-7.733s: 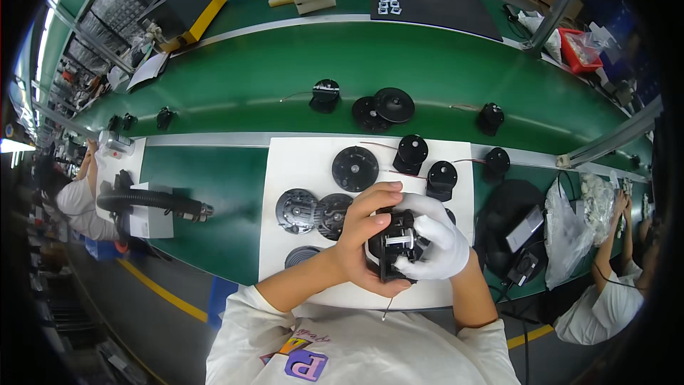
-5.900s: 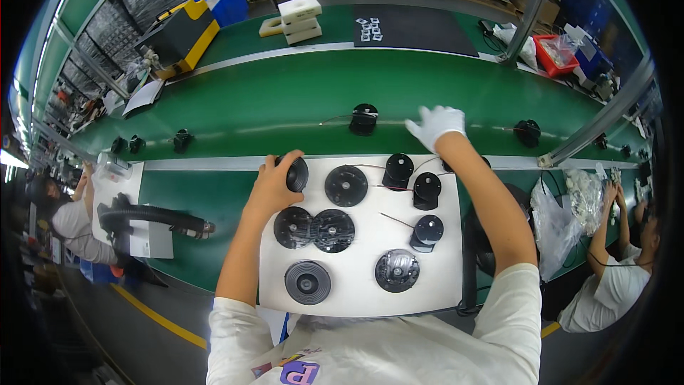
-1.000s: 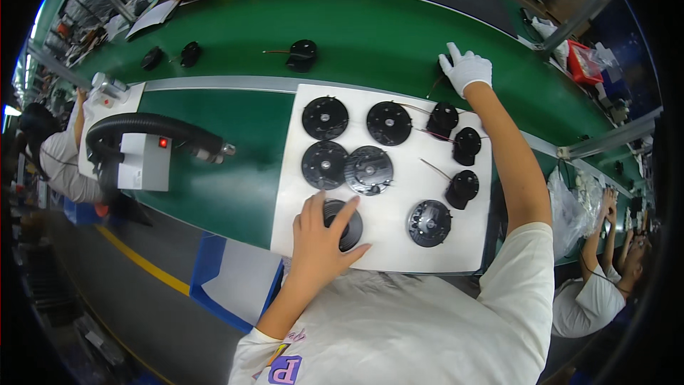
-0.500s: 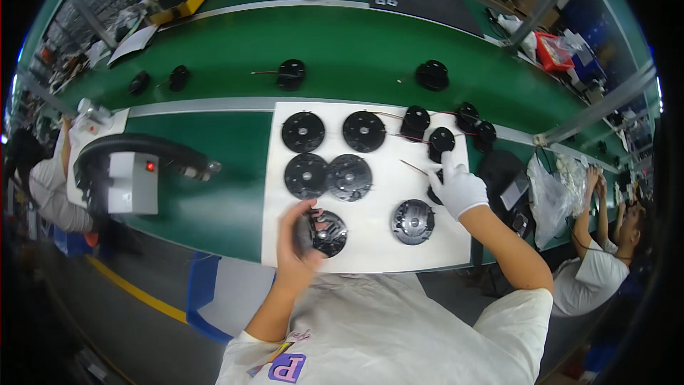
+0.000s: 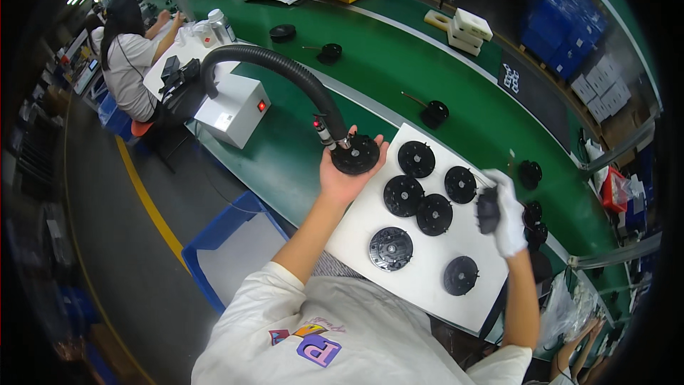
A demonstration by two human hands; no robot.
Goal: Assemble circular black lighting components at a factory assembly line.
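Observation:
My bare left hand [image 5: 343, 180] holds a round black disc-shaped part [image 5: 355, 155] from below, off the board's left edge. The metal nozzle [image 5: 340, 141] of a black flexible hose [image 5: 291, 71] reaches the top of this disc; whether they touch I cannot tell. My right hand [image 5: 509, 219], in a white glove, grips a small black rounded part [image 5: 488, 209] above the right side of the white board [image 5: 349, 246]. That part is blurred, and the fingers partly hide it. Several similar discs lie on the board, among them a shiny one [image 5: 391, 248] close to me.
The hose rises from a white box [image 5: 234, 110] with a red lit switch. Small black parts [image 5: 434, 113] with leads are spaced along the green bench [image 5: 385, 71]. A blue bin [image 5: 235, 257] stands at lower left. Co-workers [image 5: 128, 57] sit at far left and lower right.
The view has turned left. My left hand has carried its disc from the board to the hose nozzle. My right hand now has a small black part lifted off the board.

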